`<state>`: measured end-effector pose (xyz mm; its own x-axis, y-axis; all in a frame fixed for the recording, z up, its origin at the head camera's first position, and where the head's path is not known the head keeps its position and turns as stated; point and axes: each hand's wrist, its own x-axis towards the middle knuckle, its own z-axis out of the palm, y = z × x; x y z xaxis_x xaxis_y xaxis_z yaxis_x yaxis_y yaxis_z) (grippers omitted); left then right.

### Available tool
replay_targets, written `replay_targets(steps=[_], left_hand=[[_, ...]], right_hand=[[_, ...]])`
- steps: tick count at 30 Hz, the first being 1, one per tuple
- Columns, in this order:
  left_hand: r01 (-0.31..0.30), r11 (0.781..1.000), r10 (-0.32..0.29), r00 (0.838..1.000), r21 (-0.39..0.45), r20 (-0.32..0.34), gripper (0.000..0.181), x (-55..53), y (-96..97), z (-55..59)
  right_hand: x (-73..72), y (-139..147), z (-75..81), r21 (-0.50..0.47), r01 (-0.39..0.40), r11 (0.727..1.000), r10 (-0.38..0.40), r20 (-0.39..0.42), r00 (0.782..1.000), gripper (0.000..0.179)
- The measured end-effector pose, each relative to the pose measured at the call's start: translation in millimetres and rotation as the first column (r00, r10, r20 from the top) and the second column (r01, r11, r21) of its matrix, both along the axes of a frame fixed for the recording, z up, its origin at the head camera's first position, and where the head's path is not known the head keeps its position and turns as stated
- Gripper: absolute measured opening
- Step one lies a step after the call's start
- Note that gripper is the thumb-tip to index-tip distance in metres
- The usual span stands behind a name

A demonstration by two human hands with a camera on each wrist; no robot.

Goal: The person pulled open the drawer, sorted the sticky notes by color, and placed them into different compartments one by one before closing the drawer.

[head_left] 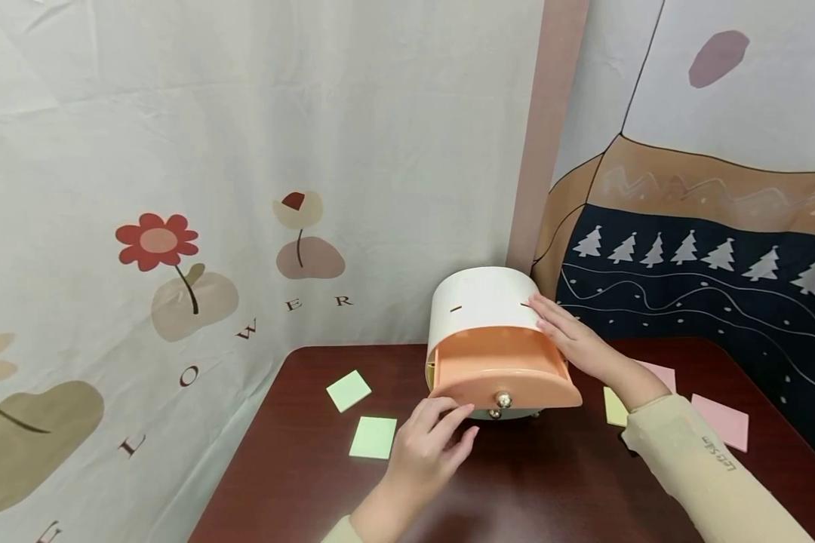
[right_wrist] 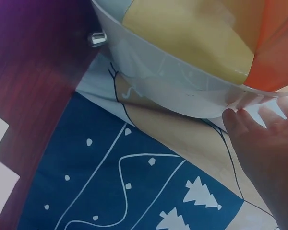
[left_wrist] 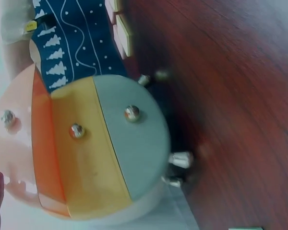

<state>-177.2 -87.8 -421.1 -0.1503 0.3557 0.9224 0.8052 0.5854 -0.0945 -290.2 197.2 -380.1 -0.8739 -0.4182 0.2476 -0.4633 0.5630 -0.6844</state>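
A small rounded storage box with a white shell [head_left: 485, 290] stands on the table. Its top orange drawer [head_left: 478, 386] is pulled out and carries a round metallic knob [head_left: 503, 400]. Below it, in the left wrist view, are a yellow drawer front [left_wrist: 89, 163] and a grey-green one [left_wrist: 134, 139], both pushed in. My left hand [head_left: 424, 445] is at the left corner of the orange drawer's front, fingers loosely bent; whether they touch it I cannot tell. My right hand [head_left: 577, 339] rests with extended fingers on the right side of the shell.
Green sticky-note pads [head_left: 373, 437] lie left of the box on the dark red table [head_left: 299, 483]. To the right are a yellow pad [head_left: 614, 407] and pink pads [head_left: 722, 422], partly behind my right arm. A printed curtain [head_left: 380, 151] hangs behind the table.
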Motion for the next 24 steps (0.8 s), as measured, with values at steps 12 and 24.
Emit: replay_targets(steps=[12,24], left_hand=[[-0.068,0.994,0.058,0.993,0.090,0.107,0.028,-7.6,-49.8,-21.4],[-0.462,0.884,0.394,0.651,-0.074,0.649,0.052,-17.3,-102.5,-52.5]], right_hand=[[-0.1,0,-3.2,0.002,0.014,1.000,-0.014,-0.021,1.000,0.051],[2.1,-1,-1.6,0.004,0.030,1.000,-0.030,-0.003,1.000,0.052]])
